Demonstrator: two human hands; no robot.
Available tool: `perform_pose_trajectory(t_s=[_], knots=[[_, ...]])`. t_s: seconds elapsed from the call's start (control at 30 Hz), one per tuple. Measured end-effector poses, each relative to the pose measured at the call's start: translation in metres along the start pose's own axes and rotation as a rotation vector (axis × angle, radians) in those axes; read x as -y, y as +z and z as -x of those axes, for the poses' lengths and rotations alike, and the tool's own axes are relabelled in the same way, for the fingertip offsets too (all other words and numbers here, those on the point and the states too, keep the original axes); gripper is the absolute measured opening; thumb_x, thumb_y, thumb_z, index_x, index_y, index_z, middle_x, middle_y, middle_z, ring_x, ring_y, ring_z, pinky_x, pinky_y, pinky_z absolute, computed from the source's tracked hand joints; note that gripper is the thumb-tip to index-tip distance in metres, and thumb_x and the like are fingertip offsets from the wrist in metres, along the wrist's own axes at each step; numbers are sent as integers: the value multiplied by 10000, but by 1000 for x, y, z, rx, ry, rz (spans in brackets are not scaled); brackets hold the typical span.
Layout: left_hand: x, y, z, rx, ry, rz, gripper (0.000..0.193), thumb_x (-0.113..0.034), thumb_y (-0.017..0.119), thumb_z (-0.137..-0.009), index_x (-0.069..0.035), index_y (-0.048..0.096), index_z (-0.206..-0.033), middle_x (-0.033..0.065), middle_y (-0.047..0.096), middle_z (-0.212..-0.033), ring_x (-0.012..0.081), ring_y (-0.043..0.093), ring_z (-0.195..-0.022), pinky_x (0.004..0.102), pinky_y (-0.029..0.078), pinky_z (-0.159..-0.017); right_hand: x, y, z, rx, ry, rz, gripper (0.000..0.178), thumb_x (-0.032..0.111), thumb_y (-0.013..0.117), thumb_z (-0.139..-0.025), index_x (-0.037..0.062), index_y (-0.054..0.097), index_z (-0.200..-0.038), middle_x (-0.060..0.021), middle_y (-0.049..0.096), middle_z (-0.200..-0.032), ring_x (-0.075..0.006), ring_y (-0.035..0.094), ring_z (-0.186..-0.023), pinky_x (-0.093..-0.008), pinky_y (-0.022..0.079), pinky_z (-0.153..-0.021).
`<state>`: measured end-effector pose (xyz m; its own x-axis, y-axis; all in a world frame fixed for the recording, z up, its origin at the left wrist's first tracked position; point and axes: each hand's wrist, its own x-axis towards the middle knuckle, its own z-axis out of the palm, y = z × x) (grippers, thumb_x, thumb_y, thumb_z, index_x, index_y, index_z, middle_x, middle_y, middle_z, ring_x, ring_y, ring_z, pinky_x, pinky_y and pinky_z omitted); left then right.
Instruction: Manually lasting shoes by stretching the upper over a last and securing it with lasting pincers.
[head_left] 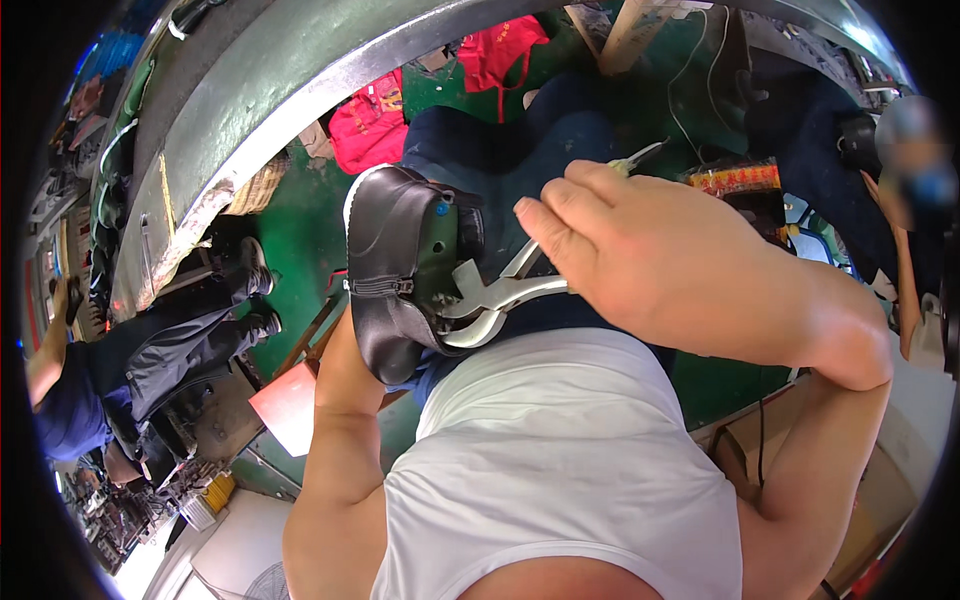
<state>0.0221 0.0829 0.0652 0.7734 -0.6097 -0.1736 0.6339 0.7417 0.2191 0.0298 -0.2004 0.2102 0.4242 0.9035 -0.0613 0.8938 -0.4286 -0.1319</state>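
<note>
Head | right grip (655, 250) clamping pincers (500, 293) | left grip behind shoe (383, 240), can't tell | green floor (300, 255), red fabric (500, 52)

A pocket of open air lies left of the black shoe (385, 235), above the green floor (300, 230), bounded on its far side by the grey bench (240, 125) and at the shoe's near left by the pinkish-red panel (288, 408). Right of the shoe, the metal pincers (490, 296) and right hand (650, 255) block the way into its opening, leaving only a slot on their far side, over the dark trousers (540, 130); nearer than the shoe, the left forearm (343, 400) and white top (560, 440) crowd it.
</note>
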Motion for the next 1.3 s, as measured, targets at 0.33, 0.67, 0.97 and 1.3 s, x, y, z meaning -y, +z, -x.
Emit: perform_pose_trajectory(t_s=[0.33, 0.67, 0.97, 1.3], knots=[[7, -7, 3, -50, -9, -90, 460, -259, 636, -940, 21, 487, -1273, 246, 650, -1058, 363, 678, -915, 448, 592, -743, -17, 5, 16, -90, 94, -34, 216, 141, 677, -797, 43, 620, -980, -54, 591, -869, -224, 613, -853, -346, 500, -669], [5, -11, -17, -55, -47, -225, 346, -186, 616, -943, 35, 572, -1205, 215, 675, -1063, 313, 681, -882, 433, 582, -752, -4, 45, -13, -405, 282, -1073, 259, 124, 716, -874, 35, 606, -1091, -96, 677, -905, -285, 663, -856, -369, 527, -782], [-17, -22, -24, -38, 10, -427, 265, -121, 598, -945, 47, 648, -1143, 187, 697, -1067, 269, 684, -853, 420, 574, -759, -17, 61, -39, -122, -26, -1068, 227, 138, 739, -861, 68, 598, -1024, -59, 642, -870, -232, 610, -837, -382, 474, -787], [-21, -10, -28, -413, 462, -833, 512, -423, 392, -1077, 3, 638, -1219, 86, 700, -1077, 159, 663, -948, 311, 536, -852, -71, 104, 9, -83, 773, -1297, 303, 198, 684, -913, 24, 532, -1108, -92, 665, -907, -134, 676, -804, -280, 535, -637]])
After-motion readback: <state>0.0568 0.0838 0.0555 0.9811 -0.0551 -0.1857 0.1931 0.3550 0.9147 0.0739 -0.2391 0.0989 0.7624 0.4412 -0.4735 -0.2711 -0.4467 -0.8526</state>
